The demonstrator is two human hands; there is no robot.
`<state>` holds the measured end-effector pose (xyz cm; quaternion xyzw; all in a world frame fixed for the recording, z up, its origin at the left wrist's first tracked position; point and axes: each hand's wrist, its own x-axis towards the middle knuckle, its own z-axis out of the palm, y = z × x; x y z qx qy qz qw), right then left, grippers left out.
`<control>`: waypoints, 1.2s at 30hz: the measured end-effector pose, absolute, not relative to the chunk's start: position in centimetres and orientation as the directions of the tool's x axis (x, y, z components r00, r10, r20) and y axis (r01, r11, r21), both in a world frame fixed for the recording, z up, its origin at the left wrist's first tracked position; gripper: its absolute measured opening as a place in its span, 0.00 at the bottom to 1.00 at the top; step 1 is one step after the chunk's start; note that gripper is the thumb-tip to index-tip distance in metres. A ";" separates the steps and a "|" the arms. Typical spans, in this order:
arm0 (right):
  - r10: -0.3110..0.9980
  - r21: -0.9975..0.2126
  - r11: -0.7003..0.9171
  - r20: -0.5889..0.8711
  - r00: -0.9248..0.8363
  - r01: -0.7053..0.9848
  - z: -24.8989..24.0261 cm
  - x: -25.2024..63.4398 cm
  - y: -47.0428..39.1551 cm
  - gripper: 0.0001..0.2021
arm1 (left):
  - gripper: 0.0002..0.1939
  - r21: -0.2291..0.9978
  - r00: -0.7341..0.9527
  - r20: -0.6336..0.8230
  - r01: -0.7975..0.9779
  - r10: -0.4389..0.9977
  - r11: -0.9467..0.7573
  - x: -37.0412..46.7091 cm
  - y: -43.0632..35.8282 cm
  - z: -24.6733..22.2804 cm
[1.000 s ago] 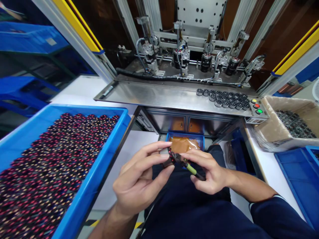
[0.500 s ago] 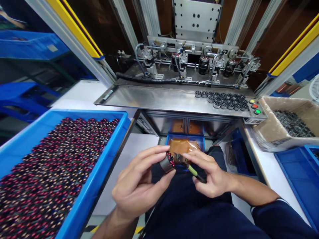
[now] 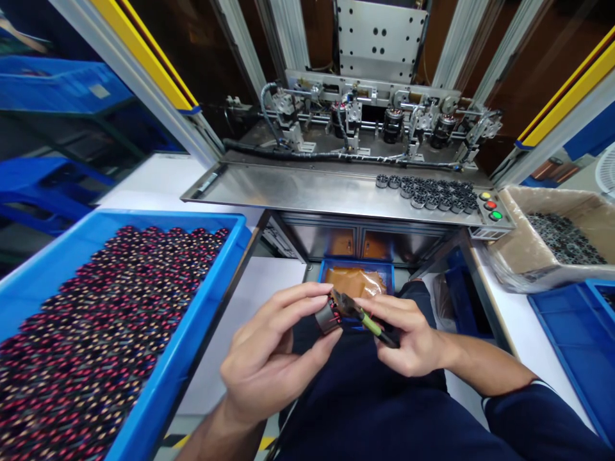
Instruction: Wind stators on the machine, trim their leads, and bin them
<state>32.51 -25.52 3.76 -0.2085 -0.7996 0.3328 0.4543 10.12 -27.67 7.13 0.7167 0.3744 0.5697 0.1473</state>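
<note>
Between the thumb and fingers of my left hand (image 3: 273, 352) is a small round motor stator (image 3: 327, 317), grey around its side, with dark and red windings facing right. My right hand (image 3: 408, 333) is closed round the handles of cutting pliers (image 3: 372, 323) with green and black grips. The dark jaws of the pliers meet the stator's winding side; whether they bite on a wire is too small to tell. Both hands are above my lap, in front of a blue bin (image 3: 393, 275) that holds brown plastic film.
At left stands a blue tray (image 3: 243, 224) full of wound stators. Ahead, a metal shelf (image 3: 288, 189) carries rows of black stators (image 3: 439, 194) below a winding machine (image 3: 375, 115). Control buttons (image 3: 491, 205) and a carton (image 3: 514, 198) of parts are at right, near another blue bin (image 3: 562, 339).
My left hand and the stator have moved slightly right and the stator has turned a little. The plier jaws now lie closer against its upper winding edge.
</note>
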 end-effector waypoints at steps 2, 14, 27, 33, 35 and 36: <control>0.695 -0.763 0.642 0.534 -0.481 0.081 3.7 32.8 -25.4 0.36 | 0.23 0.661 0.072 0.694 0.329 0.716 -0.674 10.0 -27.5 7.2; 0.824 -0.906 0.401 0.293 -0.485 0.134 6.1 35.1 -26.1 0.35 | 0.37 0.470 0.086 0.807 0.505 0.584 -0.724 9.6 -27.0 6.5; 0.702 -0.993 0.067 0.113 -0.703 -0.093 8.8 35.4 -28.7 0.40 | 0.35 0.256 0.211 0.856 0.622 0.473 -0.740 8.7 -26.7 6.7; 0.689 -0.989 0.095 0.150 -0.709 -0.117 8.6 34.6 -28.2 0.40 | 0.46 0.388 0.165 0.844 0.469 0.510 -0.793 8.0 -26.7 5.7; 0.697 -0.990 0.080 0.142 -0.703 -0.120 8.6 34.4 -28.2 0.39 | 0.43 0.403 0.147 0.841 0.473 0.521 -0.784 8.0 -26.7 5.7; 0.699 -0.991 0.070 0.133 -0.703 -0.117 8.5 34.3 -28.1 0.39 | 0.41 0.407 0.143 0.838 0.477 0.526 -0.779 8.1 -26.7 5.7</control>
